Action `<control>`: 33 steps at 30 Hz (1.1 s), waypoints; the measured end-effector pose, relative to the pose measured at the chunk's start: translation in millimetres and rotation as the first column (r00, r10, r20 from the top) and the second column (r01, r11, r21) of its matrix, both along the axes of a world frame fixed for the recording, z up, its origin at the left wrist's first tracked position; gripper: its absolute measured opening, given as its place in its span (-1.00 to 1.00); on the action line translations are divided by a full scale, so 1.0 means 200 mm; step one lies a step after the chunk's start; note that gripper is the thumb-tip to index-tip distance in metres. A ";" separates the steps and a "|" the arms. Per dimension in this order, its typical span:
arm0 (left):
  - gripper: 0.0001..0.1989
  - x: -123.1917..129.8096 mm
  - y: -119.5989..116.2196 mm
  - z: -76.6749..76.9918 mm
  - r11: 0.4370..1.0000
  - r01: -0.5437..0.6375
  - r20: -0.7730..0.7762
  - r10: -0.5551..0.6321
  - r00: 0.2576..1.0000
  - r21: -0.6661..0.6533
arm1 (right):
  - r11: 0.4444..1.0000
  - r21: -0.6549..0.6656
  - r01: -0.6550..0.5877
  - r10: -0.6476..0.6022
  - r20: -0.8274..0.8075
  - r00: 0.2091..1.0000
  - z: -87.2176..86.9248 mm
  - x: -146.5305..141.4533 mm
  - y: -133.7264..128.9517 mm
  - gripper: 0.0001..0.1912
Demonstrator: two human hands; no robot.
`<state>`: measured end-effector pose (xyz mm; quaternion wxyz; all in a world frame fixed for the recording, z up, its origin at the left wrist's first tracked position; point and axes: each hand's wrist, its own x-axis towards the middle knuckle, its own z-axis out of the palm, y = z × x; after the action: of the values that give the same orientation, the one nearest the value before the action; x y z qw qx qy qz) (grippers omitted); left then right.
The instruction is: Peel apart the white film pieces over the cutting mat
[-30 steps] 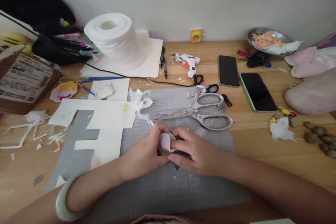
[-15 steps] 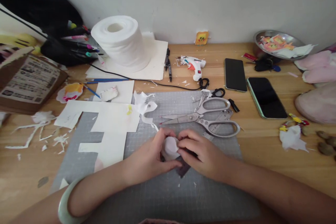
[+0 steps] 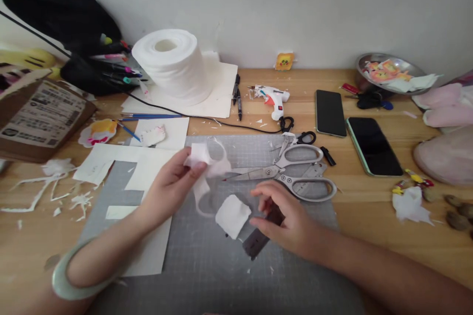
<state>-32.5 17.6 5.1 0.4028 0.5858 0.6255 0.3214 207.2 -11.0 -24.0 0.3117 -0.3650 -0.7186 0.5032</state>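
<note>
My left hand (image 3: 177, 177) pinches a torn piece of white tissue (image 3: 212, 165), whose curled strip hangs over the grey cutting mat (image 3: 221, 275). A small white padded square (image 3: 233, 216) lies on the mat between my hands. My right hand (image 3: 284, 216) hovers just right of it, fingers curved and apart, with nothing between them. Partly under that hand is a dark flat object (image 3: 255, 243). Large silver scissors (image 3: 273, 172) rest beyond my hands, their blades pointing left.
White paper sheets (image 3: 151, 172) lie on the left. Farther back stand a tissue roll (image 3: 173, 69), a glue gun (image 3: 273, 99) with its cable, and a metal bowl (image 3: 391, 89). Two phones (image 3: 330, 112) lie at the right. A cardboard box (image 3: 40, 113) is at the far left.
My left hand has let go of the white padded square, moved up and left, and taken hold of the torn tissue. My right hand has come off the square, which now lies on the mat.
</note>
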 end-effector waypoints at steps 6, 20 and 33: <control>-0.78 0.20 -0.15 0.04 0.906 0.243 0.535 -0.022 0.844 -0.347 | 0.995 -0.095 -0.009 0.006 -0.038 0.999 0.01 -0.01 0.01 -0.34; -0.69 0.20 -0.17 0.02 0.845 0.505 0.325 -0.435 0.840 -0.176 | 0.969 -0.044 -0.243 0.244 0.026 0.969 0.06 -0.04 0.04 -0.68; -0.72 0.16 -0.17 0.01 0.856 0.482 0.313 -0.413 0.855 -0.186 | 0.922 -0.213 -0.324 0.345 0.068 0.936 0.07 -0.02 0.04 -0.58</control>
<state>-0.1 -15.9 6.7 0.6184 0.6111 0.4481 0.2084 202.3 -2.6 -10.1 0.1450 -0.2918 -0.7320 0.5984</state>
